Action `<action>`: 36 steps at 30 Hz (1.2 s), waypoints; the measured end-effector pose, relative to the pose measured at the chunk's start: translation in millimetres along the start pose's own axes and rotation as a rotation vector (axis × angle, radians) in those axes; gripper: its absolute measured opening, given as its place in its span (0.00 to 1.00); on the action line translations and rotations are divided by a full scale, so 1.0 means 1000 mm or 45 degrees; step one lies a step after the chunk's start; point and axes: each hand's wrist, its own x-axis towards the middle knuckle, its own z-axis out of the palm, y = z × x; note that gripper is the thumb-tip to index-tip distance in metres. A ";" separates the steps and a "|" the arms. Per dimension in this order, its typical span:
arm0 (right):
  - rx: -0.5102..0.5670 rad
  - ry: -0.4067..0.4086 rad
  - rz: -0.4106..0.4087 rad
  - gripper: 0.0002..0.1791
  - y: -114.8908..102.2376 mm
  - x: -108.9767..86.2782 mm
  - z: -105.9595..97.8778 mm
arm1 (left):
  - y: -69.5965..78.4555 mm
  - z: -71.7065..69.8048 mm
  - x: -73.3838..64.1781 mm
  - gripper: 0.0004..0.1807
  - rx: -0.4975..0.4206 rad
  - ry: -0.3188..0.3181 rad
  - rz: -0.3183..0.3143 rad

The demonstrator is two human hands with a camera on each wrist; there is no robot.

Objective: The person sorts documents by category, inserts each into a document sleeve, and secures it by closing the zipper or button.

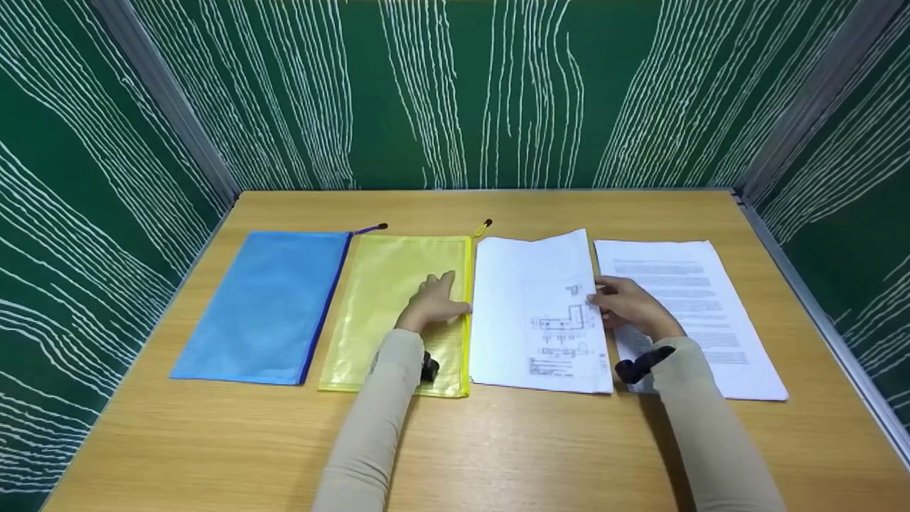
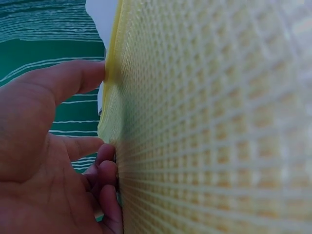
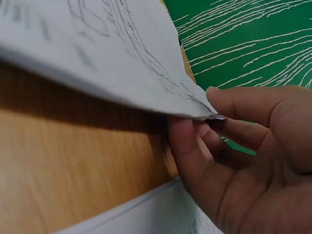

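Observation:
A yellow mesh zip pouch [image 1: 398,284] lies flat on the table, and my left hand [image 1: 430,304] rests on its right half. The left thumb reaches the pouch's yellow edge, with the fingertips touching the mesh in the left wrist view. Just right of the pouch is a sheaf of paper [image 1: 526,306], its top sheet printed with a drawing. My right hand [image 1: 633,306] pinches the sheaf's right edge between thumb and fingers. That edge is lifted off the wood in the right wrist view.
A blue zip pouch [image 1: 266,306] lies at the far left. Text-printed sheets [image 1: 700,299] lie at the right, partly beneath my right hand and wrist. Green panels with white lines [image 1: 469,92] wall the wooden table [image 1: 498,448] at the back and sides.

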 end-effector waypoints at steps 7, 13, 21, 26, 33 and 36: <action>-0.001 0.001 0.006 0.38 0.004 -0.002 -0.002 | -0.002 -0.001 0.000 0.47 -0.001 0.010 0.030; 0.014 0.032 -0.002 0.37 0.005 -0.004 -0.002 | -0.005 -0.003 0.000 0.42 -0.039 0.041 0.081; 0.072 0.039 -0.018 0.35 0.004 -0.007 0.000 | -0.009 -0.002 -0.001 0.16 -0.118 0.095 0.116; 0.086 0.030 -0.038 0.36 0.006 -0.005 0.001 | -0.012 -0.001 -0.001 0.09 -0.247 0.105 0.131; 0.150 0.010 -0.050 0.35 0.010 -0.003 0.001 | -0.022 0.000 0.002 0.04 -0.618 0.133 0.107; 0.184 0.002 -0.049 0.35 0.010 -0.003 0.001 | -0.026 0.000 0.003 0.05 -0.716 0.141 0.131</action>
